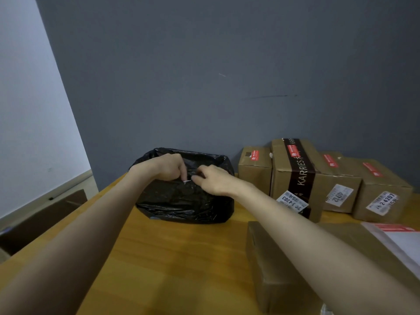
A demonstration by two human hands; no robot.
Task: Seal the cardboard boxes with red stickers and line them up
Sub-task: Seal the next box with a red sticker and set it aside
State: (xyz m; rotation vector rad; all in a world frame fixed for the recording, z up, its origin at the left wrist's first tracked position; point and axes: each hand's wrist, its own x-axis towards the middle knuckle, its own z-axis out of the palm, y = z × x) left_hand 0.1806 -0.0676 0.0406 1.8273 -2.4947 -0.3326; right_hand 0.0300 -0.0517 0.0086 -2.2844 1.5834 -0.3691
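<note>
**Over the black bag (pixel 181 201): both hands pinch a white scrap (pixel 186 181)**

Between your fingertips, just above the bag, sits the small white scrap. Your left hand (pixel 168 167) curls its fingers (pixel 181 171) down onto it; your right hand (pixel 216 180) pinches it from the other side, fingers bunched together; what the scrap is I cannot tell, as it is too small.

Farther out, a row of four boxes (pixel 295 178) stands along the wall (pixel 227 87) at your right, with red stickers (pixel 254 155) on their tops. A near box (pixel 272 269) lies on the table (pixel 170 246) under your right forearm; I see no sticker on it. A white sheet (pixel 404 244) with a red strip lies to its right.

Risks, as I judge them: the scrap may cling to a finger and miss the bag; your right forearm may nudge the near box when you pull back.
</note>
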